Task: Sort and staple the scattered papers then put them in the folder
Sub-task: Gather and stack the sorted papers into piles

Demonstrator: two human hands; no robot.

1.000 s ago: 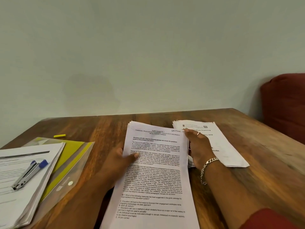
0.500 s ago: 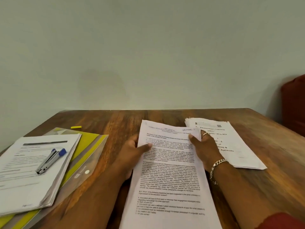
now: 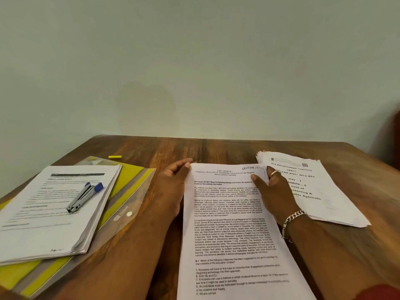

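Note:
A bundle of printed pages (image 3: 229,224) lies on the wooden table in front of me. My left hand (image 3: 173,187) holds its upper left corner, thumb on top of the sheet. My right hand (image 3: 273,191), with a ring and a bracelet, grips the upper right corner with its thumb on the page. A second stack of papers (image 3: 322,191) lies to the right, partly under my right hand. On the left, another paper stack (image 3: 49,213) rests on a yellow and clear plastic folder (image 3: 129,189), with a silver and blue stapler (image 3: 84,197) on top.
A small yellow highlighter cap or stub (image 3: 115,157) lies near the table's far left. The table (image 3: 216,148) ends at a pale green wall. A dark red cushion (image 3: 396,137) shows at the right edge.
Both hands slid up the middle bundle toward its top corners. The view shifted, so everything sits further right and lower than before.

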